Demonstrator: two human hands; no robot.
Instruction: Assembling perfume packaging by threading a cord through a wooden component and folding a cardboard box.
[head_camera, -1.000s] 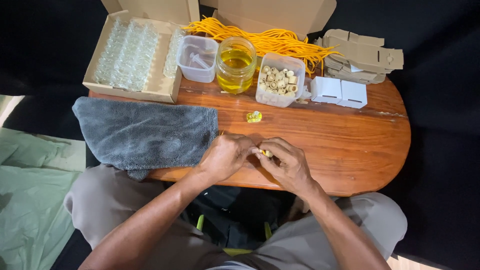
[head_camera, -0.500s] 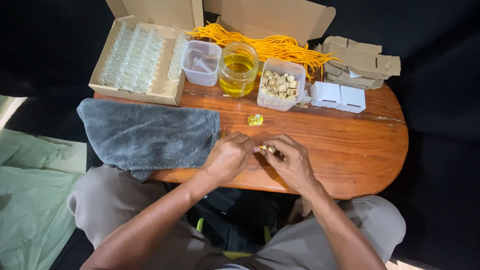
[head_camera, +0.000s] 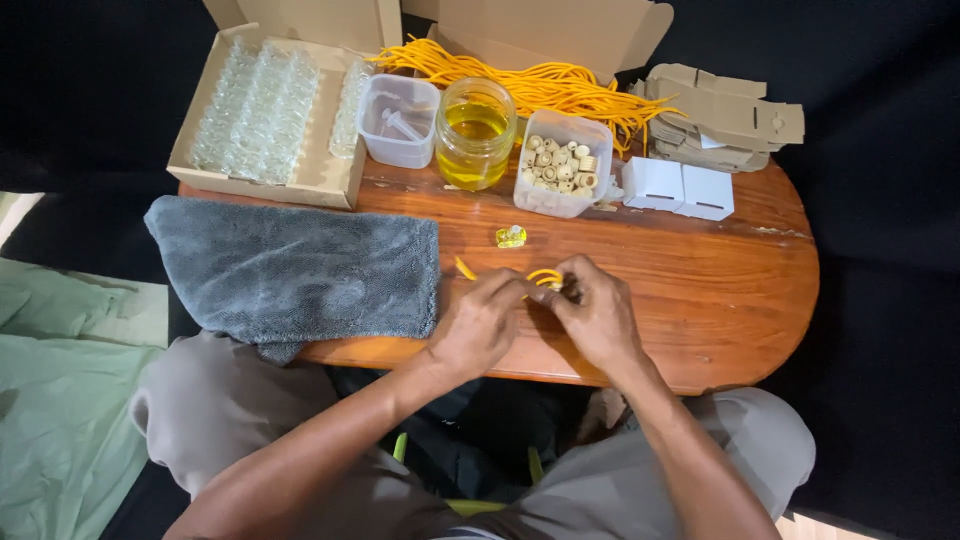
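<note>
Over the near edge of the oval wooden table (head_camera: 720, 290), my left hand (head_camera: 484, 322) and my right hand (head_camera: 596, 313) meet fingertip to fingertip. Together they pinch a short yellow cord (head_camera: 543, 277); one end sticks out to the left near my left fingers. Whether a small piece sits on the cord between my fingers is hidden. A tiny bottle of yellow liquid (head_camera: 511, 236) lies on the wood just beyond my hands.
A grey towel (head_camera: 290, 265) covers the table's left part. Along the back stand a cardboard box of small clear bottles (head_camera: 262, 105), a clear tub (head_camera: 399, 120), a jar of yellow oil (head_camera: 475, 133), a tub of wooden beads (head_camera: 560, 163), yellow cords (head_camera: 540, 82), white boxes (head_camera: 680, 187) and flat cardboard boxes (head_camera: 722, 115).
My hands have stayed at the same spot, working the cord. A loop and a free end of the yellow cord now show between and beside my fingers.
</note>
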